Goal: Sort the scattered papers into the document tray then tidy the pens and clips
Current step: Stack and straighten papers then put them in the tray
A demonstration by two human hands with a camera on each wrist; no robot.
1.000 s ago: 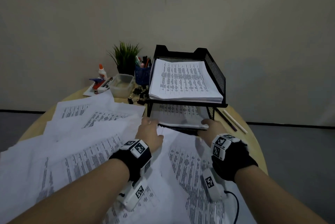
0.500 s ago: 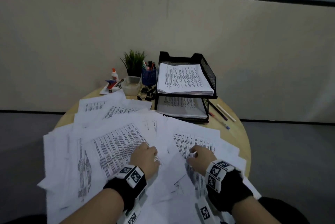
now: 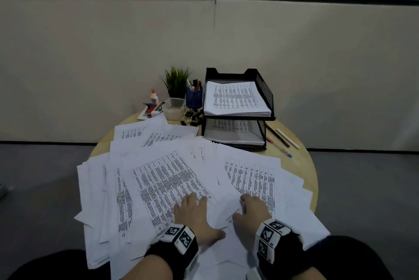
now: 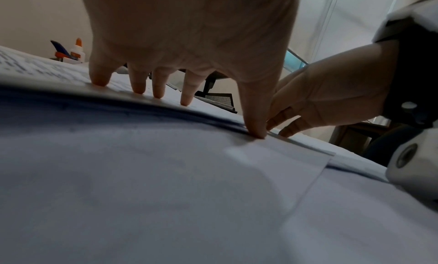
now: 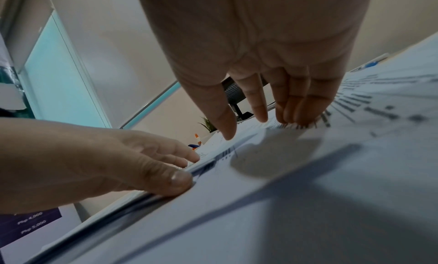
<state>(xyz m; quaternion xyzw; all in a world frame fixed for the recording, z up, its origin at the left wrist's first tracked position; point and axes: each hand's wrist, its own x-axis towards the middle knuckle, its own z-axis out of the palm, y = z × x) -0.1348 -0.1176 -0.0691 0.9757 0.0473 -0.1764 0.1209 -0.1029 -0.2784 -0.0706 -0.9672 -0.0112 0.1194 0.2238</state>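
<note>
Both hands are pressing flat, fingers straight, gripping nothing – left hand (image 3: pixel 194 212) and right hand (image 3: pixel 254 209) lying side by side on the scattered papers (image 3: pixel 172 180). Document tray (image 3: pixel 264 93) sitting far back. Best: rake sheets together, squaring edges before lifting.

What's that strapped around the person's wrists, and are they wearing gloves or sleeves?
No gloves or sleeves: the left hand and right hand are bare, as are the forearms. Each wrist carries a black band topped by a white block printed with black-and-white square code markers. A white camera housing hangs under the right wrist.
</note>
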